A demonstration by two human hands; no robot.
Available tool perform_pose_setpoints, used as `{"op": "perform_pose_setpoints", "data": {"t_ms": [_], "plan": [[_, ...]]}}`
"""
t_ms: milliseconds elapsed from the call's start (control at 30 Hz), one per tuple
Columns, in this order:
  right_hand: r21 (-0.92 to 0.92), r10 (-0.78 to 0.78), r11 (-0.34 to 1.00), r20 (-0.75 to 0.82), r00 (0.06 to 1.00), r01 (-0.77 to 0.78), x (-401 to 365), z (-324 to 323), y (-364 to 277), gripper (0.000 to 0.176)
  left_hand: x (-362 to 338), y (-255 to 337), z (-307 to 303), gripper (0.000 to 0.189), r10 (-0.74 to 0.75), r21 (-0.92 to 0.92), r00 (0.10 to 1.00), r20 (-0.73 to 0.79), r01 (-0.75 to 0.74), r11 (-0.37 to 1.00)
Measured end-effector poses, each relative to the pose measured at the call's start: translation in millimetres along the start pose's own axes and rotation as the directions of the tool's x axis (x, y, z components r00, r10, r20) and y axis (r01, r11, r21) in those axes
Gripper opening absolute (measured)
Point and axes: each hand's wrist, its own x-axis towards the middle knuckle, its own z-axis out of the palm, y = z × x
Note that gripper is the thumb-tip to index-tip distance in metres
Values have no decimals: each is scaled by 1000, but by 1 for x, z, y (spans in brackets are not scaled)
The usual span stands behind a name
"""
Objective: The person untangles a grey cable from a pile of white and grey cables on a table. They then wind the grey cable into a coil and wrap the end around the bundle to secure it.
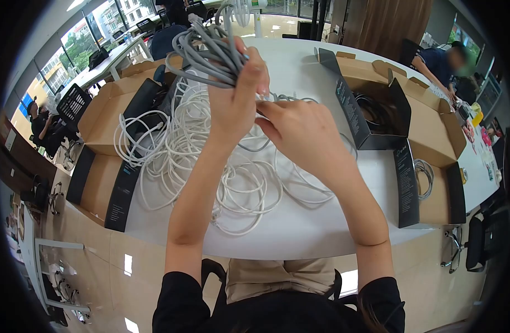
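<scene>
My left hand [238, 94] is raised above the table, its fingers wrapped round a looped bundle of grey cable [207, 55]. Just right of it, my right hand [302, 125] has its fingers pinched together near a stretch of grey cable below the bundle; the fingertips are partly hidden. Beneath and left of both hands spreads a large tangle of white cables [182, 130], with more loops [255, 191] toward the table's front. A thin grey strand runs down behind my right hand.
Open black cardboard boxes stand left [102, 183] and right. One right box [368, 114] holds dark cable; the nearer [432, 188] holds a grey coil [425, 178]. The white table [299, 238] curves around. A person [441, 64] leans at the far right; others are in the background.
</scene>
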Motion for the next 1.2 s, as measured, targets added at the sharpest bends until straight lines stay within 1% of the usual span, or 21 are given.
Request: {"op": "perform_pose_setpoints", "data": {"t_ms": [67,100,133,167,200,233,267,367,433,467,533,667,700,800,833,900,933,1033,1067,1167,1200], "plan": [[87,90,991,100,991,-99,-4,-22,-1,14,-2,-3,0,19,-26,110,1000,2,25,994],[63,46,997,81,996,-51,-6,-28,2,15,-4,-5,-2,18,-39,167,999,1,39,985],[37,0,999,64,998,-3,-10,-35,8,17,-7,-5,-8,17,-112,290,991,71,87,953],[11,-46,999,48,998,46,-12,-39,12,18,-8,-5,-9,14,-132,428,983,128,65,901],[-14,-77,997,-104,992,76,-11,-33,16,15,-9,-4,-9,13,-158,555,971,180,33,831],[9,-93,996,-89,992,94,-12,-37,23,13,-10,-2,-7,11,-192,668,955,227,-9,744],[31,-109,993,-75,991,111,-11,-42,27,11,-10,-3,-1,10,-161,664,969,189,-5,748],[94,-107,989,-100,989,116,-9,-48,34,10,-9,12,6,27,-444,543,891,98,326,774],[112,-71,990,-153,986,89,-10,-49,35,13,-9,11,6,30,-340,627,930,141,182,757],[90,-75,992,-120,990,86,-10,-50,34,14,-9,11,5,32,-289,664,943,167,109,740],[44,-81,996,-56,995,83,-8,-54,31,16,-11,9,-2,37,-346,649,926,152,170,742],[-5,-56,998,-173,983,56,-8,-55,41,26,-7,13,-7,52,-413,462,909,53,344,818],[-12,-51,999,-223,973,50,-7,-50,46,30,-5,14,-8,55,-397,470,915,75,319,823],[26,128,992,-303,944,-126,-7,-42,41,39,-1,16,-8,65,-355,491,929,102,264,830],[53,214,977,-313,925,-208,-7,-40,39,42,-1,16,-7,63,-340,539,937,82,245,806],[256,339,906,35,940,-336,-10,-43,51,43,-2,14,-7,58,-309,632,950,40,215,745],[331,362,846,219,906,-418,-13,-46,60,44,-3,12,-9,55,-252,687,968,11,176,705],[658,354,685,73,932,-312,-16,-44,85,34,3,5,-27,47,-107,803,994,-35,91,588],[629,370,702,78,926,-334,-18,-52,91,23,5,3,-35,44,-87,820,995,-42,84,567],[707,483,569,127,866,-421,-23,-75,93,25,6,10,-48,34,-110,898,990,-84,124,423],[734,490,572,52,870,-366,-25,-75,99,28,6,8,-52,32,-122,904,986,-114,154,400]]}}
